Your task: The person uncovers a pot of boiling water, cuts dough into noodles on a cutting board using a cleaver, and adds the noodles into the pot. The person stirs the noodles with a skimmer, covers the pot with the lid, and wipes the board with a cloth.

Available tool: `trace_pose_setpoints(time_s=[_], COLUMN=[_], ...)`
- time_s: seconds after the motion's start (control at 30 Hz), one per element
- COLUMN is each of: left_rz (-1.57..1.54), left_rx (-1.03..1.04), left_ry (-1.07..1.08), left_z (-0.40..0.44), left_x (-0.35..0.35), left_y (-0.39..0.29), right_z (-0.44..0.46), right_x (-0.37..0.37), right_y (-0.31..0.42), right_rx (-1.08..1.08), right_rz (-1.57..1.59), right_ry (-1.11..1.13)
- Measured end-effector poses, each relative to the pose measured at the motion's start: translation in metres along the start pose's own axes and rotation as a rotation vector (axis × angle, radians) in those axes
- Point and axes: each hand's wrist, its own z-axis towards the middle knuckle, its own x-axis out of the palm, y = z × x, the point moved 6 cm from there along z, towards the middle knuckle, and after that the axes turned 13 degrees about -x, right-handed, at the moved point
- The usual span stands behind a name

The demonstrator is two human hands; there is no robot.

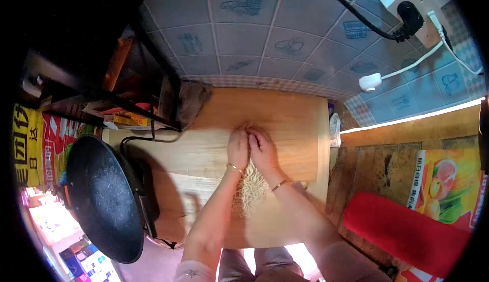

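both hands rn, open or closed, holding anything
Left hand: curled, palm hidden; cannot tell if it holds anything.
Right hand: curled close beside it; grip also hidden, cannot tell.

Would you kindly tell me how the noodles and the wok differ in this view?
The noodles are pale, thin strands, while the wok is one dark, wide bowl. The noodles lie in a loose heap on the wooden board, running up to the left hand and right hand; the wok is off to the left, touched by neither.
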Motion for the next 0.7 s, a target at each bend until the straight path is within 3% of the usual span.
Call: trace_pose_setpoints(time_s=[0.03,0.07,0.1,0.17,0.2,0.3,0.33,0.37,0.4,0.43,0.47,0.53,0.57,0.63,0.67,0.7], left_rz=[-0.254,-0.615,-0.608,-1.082,-0.926,-0.727,-0.543,-0.262,-0.045,0.165,0.159,0.041,-0.22,-0.87,-0.995,-1.121], left_rx=[-0.104,-0.274,-0.285,-0.408,-0.243,-0.161,-0.223,-0.023,-0.009,0.005,0.009,-0.007,-0.026,-0.501,-0.506,-0.501], left_ry=[-0.03,0.034,0.042,0.137,0.129,0.133,0.169,0.129,0.05,-0.028,-0.029,-0.039,-0.049,-0.044,0.019,0.086], left_z=[-0.004,-0.01,-0.021,-0.047,-0.054,-0.062,-0.069,-0.076,-0.085,-0.093,-0.1,-0.113,-0.118,-0.122,-0.12,-0.118], left_x=[-0.002,0.0,-0.011,-0.032,-0.047,-0.066,-0.072,-0.077,-0.075,-0.071,-0.064,-0.041,-0.026,-0.015,-0.019,-0.023], left_y=[0.001,0.007,-0.009,-0.039,-0.037,-0.02,-0.023,-0.011,0.003,0.011,0.012,0.008,0.016,0.013,0.008,-0.001], right_z=[-0.01,-0.022,-0.023,-0.025,-0.023,-0.041,-0.046,-0.05,-0.055,-0.069,-0.086,-0.107,-0.11,-0.105,-0.102,-0.102], right_x=[0.004,0.009,0.004,-0.008,-0.018,-0.041,-0.053,-0.062,-0.079,-0.07,-0.054,-0.02,-0.004,-0.002,-0.002,0.001], right_y=[-0.017,-0.04,-0.021,0.024,0.045,0.03,0.023,0.017,0.024,0.015,0.002,0.014,0.028,0.035,0.039,0.03], right_rx=[0.01,0.116,0.197,0.496,0.489,0.516,0.374,0.229,-0.07,-0.071,-0.077,-0.137,-0.063,0.05,0.055,0.277], right_rz=[-0.003,0.303,0.657,1.346,1.375,1.237,0.985,0.736,0.165,0.159,-0.039,-0.294,-0.211,-0.036,-0.031,0.535], right_ry=[-0.005,-0.089,-0.054,-0.071,-0.018,0.099,0.057,0.015,0.02,0.021,0.019,0.068,0.076,-0.043,-0.044,-0.172])
